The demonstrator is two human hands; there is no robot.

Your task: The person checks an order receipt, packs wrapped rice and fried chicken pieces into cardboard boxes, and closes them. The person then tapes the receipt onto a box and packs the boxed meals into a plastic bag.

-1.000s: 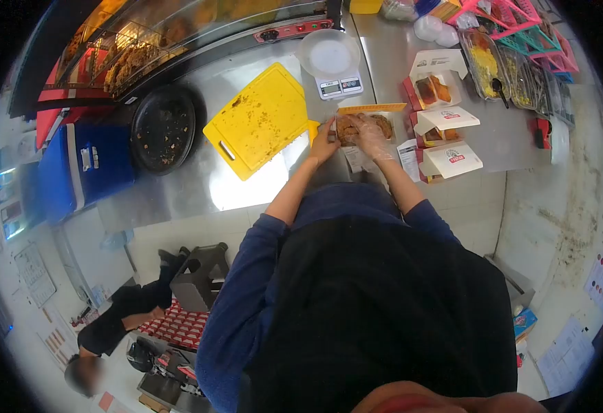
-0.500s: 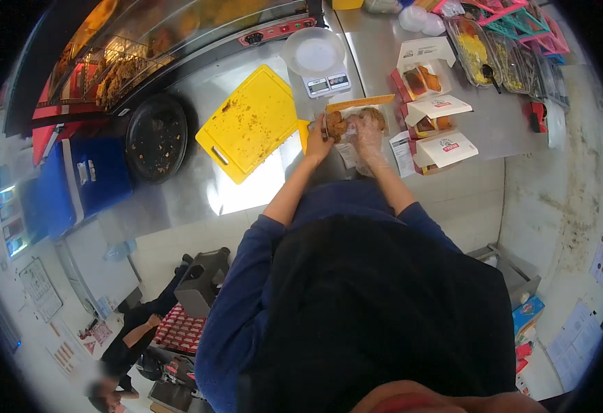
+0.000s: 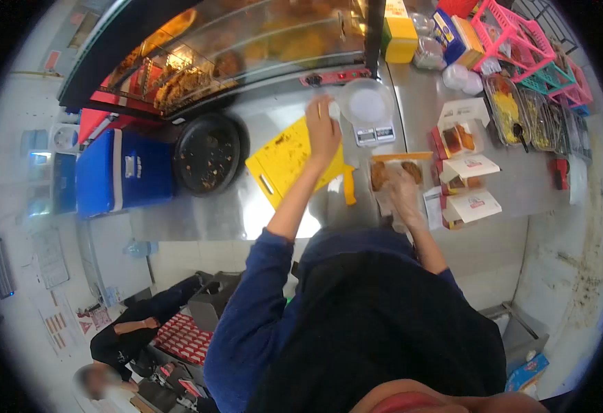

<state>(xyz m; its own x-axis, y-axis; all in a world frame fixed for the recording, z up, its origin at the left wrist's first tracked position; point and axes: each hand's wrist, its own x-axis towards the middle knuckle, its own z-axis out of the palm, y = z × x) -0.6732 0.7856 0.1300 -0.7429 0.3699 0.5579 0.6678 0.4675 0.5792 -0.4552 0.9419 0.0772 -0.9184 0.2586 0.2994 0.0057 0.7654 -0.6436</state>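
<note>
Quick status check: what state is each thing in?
Cutting board: crumb-strewn.
Left hand: ungloved, over board.
Open box: holding fried pieces.
Right hand: gloved, at box.
Black tray: crumb-strewn.
Scale: topped by dish, reading illegible.
Warming cabinet: lit, stocked.

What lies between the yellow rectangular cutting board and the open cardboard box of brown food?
In the head view, a narrow yellow handle-like object lies between the board and the box.

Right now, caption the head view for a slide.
Right hand at open food box, left hand near yellow cutting board.
</note>
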